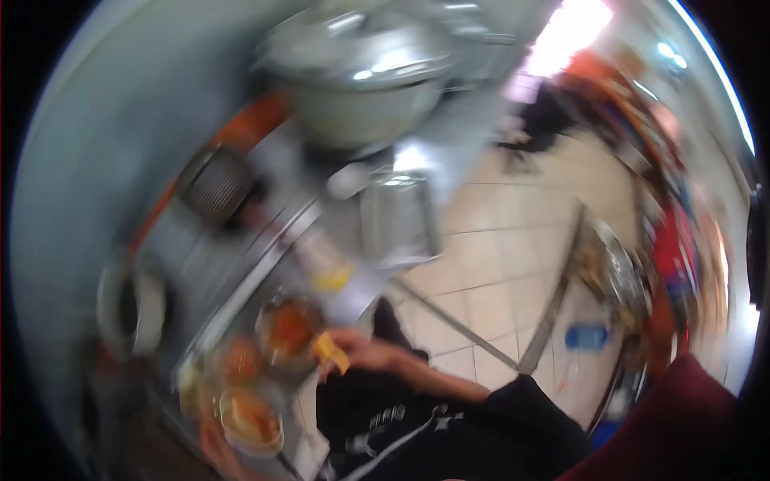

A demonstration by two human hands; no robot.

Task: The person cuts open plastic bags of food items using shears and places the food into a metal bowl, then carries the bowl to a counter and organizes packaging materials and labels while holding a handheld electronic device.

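Note:
The whole view is tilted and smeared by motion. My right hand [357,353] is closed round a small yellow-orange block [331,353], whose kind I cannot make out. It is just right of a clear bowl with red-orange food [289,327]. At the lower left, my left hand [220,445] lies along the side of a bowl with pale and orange food [251,421]; blur hides its fingers. A round reddish-orange item [240,360] sits between the two bowls.
A large lidded pot [365,108] stands at the back of the metal counter. Closer are a rectangular metal tray [399,218], a bottle with a yellow cap [325,260] and a ridged metal item [215,188]. A blue item [586,337] lies on the tiled floor [489,208].

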